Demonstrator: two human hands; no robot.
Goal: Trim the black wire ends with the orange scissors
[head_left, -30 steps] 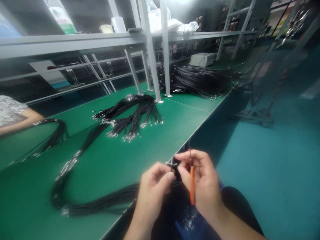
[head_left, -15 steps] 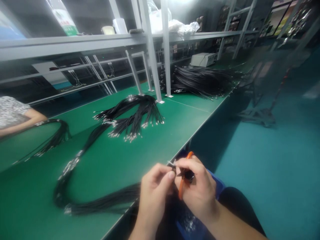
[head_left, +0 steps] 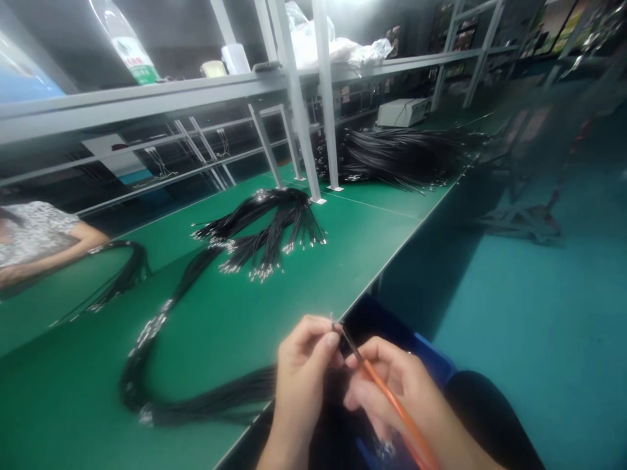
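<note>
My left hand (head_left: 304, 365), low in the middle by the table edge, pinches the end of a black cable bundle (head_left: 220, 393). That bundle curves over the green table (head_left: 337, 261). My right hand (head_left: 399, 385) is closed on orange-handled scissors or cutters (head_left: 392, 399), whose dark tip touches the piece at my left fingertips. The small details there are blurred. Further back on the table lies a spread of black cables with pale tips (head_left: 289, 219).
A co-worker's arm (head_left: 91, 238) rests at the left beside a looped cable bundle (head_left: 130, 267). Behind are metal shelf posts (head_left: 328, 98), a large cable pile (head_left: 401, 153) and a pale box (head_left: 402, 112). A blue bin (head_left: 431, 356) stands beneath my hands.
My right hand has turned the orange-handled tool, so it points up and left to my left fingertips. The left hand keeps its pinch. The whole view has shifted slightly.
</note>
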